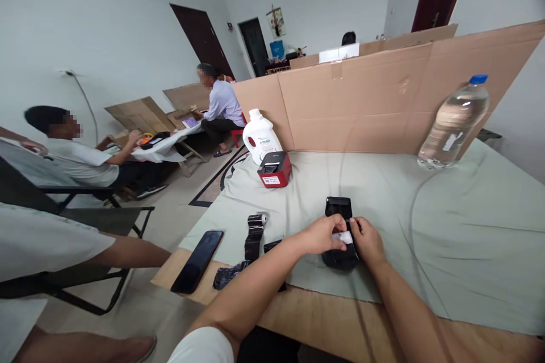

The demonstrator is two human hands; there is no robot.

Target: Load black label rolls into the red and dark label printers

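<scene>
A small black printer [339, 259], its lid [338, 204] raised, lies on the cloth in front of me. My left hand [328, 233] reaches over it, thumb and fingers closed on a small white paper roll [344, 236] at the printer's opening. From the other side my right hand [368, 243] grips the printer's edge, thumb on top near the lid. The fingers of the right hand are partly hidden. Left of the printer, a strip of black film [254, 238] trails from a small roll, and a crumpled black piece [230, 275] lies beside my left forearm.
A phone [197, 261] lies at the table's left edge. Behind stand a red-and-black box [275, 170], a white jug [260, 135] and a water bottle [453, 125]. A cardboard screen [361, 105] borders the far side. Several people are nearby, one standing close on my left.
</scene>
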